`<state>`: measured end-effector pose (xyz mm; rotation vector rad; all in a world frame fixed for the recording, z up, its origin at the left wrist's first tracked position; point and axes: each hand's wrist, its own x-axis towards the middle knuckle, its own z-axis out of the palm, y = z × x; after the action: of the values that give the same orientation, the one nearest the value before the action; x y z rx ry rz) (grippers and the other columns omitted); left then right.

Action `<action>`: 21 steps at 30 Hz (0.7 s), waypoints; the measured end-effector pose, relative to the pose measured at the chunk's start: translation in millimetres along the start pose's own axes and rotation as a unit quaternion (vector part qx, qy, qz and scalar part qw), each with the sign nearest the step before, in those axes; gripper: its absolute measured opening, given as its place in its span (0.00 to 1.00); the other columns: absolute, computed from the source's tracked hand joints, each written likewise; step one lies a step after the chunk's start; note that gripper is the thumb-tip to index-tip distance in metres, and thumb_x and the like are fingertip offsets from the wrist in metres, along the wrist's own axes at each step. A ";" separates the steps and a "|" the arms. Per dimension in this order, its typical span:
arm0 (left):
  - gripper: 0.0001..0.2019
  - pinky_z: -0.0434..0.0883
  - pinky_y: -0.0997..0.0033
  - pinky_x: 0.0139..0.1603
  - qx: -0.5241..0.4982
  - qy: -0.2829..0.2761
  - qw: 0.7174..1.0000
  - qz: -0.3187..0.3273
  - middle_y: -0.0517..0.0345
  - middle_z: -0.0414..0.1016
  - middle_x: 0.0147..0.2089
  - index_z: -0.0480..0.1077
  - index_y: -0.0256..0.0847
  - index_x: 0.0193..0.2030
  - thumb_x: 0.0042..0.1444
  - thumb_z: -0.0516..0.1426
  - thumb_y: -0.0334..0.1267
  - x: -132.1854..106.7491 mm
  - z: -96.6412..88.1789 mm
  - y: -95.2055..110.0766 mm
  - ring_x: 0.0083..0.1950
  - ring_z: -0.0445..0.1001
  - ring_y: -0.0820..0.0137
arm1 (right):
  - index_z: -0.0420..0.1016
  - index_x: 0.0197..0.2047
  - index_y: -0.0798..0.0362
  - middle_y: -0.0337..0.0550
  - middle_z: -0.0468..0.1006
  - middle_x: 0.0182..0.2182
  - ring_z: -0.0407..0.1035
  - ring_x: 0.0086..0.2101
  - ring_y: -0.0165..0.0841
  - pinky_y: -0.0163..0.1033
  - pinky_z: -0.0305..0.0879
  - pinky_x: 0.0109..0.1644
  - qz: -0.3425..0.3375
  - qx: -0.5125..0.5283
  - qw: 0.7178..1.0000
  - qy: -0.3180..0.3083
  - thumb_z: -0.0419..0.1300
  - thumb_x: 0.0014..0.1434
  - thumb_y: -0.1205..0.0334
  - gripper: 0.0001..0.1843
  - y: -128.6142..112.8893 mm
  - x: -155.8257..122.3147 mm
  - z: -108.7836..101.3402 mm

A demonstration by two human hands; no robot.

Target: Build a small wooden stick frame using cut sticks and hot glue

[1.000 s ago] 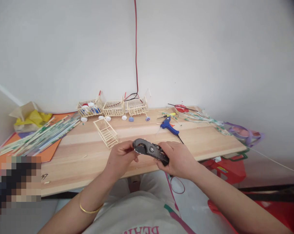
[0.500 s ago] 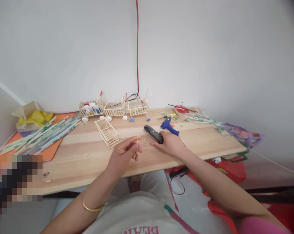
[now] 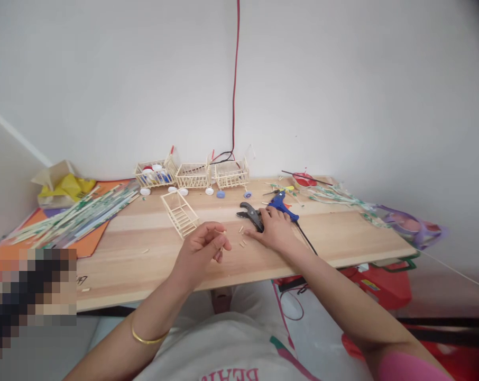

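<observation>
My left hand (image 3: 203,247) hovers just above the wooden table (image 3: 342,233), its fingers curled in a pinch on a short wooden stick piece (image 3: 220,232). My right hand (image 3: 276,231) rests on the table farther back, fingers over the handles of a dark cutter (image 3: 248,212) that lies on the wood with its jaws pointing left. A few short cut stick bits (image 3: 241,236) lie between the two hands. A blue glue gun (image 3: 282,203) sits just behind my right hand.
A stick-built frame (image 3: 180,212) lies left of the cutter. Three small stick carts (image 3: 192,175) stand by the wall under a red cable (image 3: 235,79). Wrapped stick bundles (image 3: 76,217) and orange paper lie at the left; a red dish (image 3: 305,180) and wrappers at the right.
My right hand carried the cutter from in front of me out onto the table and laid it down. My left hand let go of the cutter and stayed near the front, pinching a stick piece.
</observation>
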<state>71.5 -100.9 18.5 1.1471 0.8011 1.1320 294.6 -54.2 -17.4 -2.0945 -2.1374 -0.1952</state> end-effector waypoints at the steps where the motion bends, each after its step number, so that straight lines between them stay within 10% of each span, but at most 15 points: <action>1: 0.08 0.62 0.79 0.22 -0.002 -0.004 1.000 0.002 0.63 0.73 0.24 0.66 0.40 0.37 0.52 0.59 0.37 0.2 -0.6 -0.6 0.20 0.63 0.79 | 0.61 0.55 0.52 0.57 0.64 0.53 0.60 0.49 0.49 0.50 0.49 0.51 0.001 0.002 1.000 0.007 0.50 0.47 0.27 0.44 -0.7 -1.4 0.6; 12: 0.07 0.63 0.76 0.26 0.008 0.017 1.000 0.016 0.63 0.71 0.25 0.66 0.40 0.39 0.55 0.57 0.39 -3.3 -8.8 1.2 0.22 0.63 0.78 | 0.60 0.57 0.53 0.55 0.68 0.43 0.58 0.44 0.49 0.49 0.51 0.45 0.008 -0.023 0.999 0.035 0.57 0.52 0.49 0.32 -20.7 -11.9 -10.2; 21: 0.08 0.64 0.76 0.26 0.060 0.049 0.997 -0.013 0.63 0.71 0.25 0.67 0.40 0.37 0.53 0.58 0.40 -6.7 -9.1 0.1 0.24 0.64 0.77 | 0.59 0.52 0.56 0.53 0.69 0.47 0.63 0.47 0.42 0.46 0.58 0.52 -0.048 0.244 0.956 0.152 0.60 0.49 0.54 0.29 4.7 -11.2 -21.2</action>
<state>61.2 -104.8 15.9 1.1842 0.9680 1.1363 299.8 -69.2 1.3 -1.5716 -1.8673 0.0059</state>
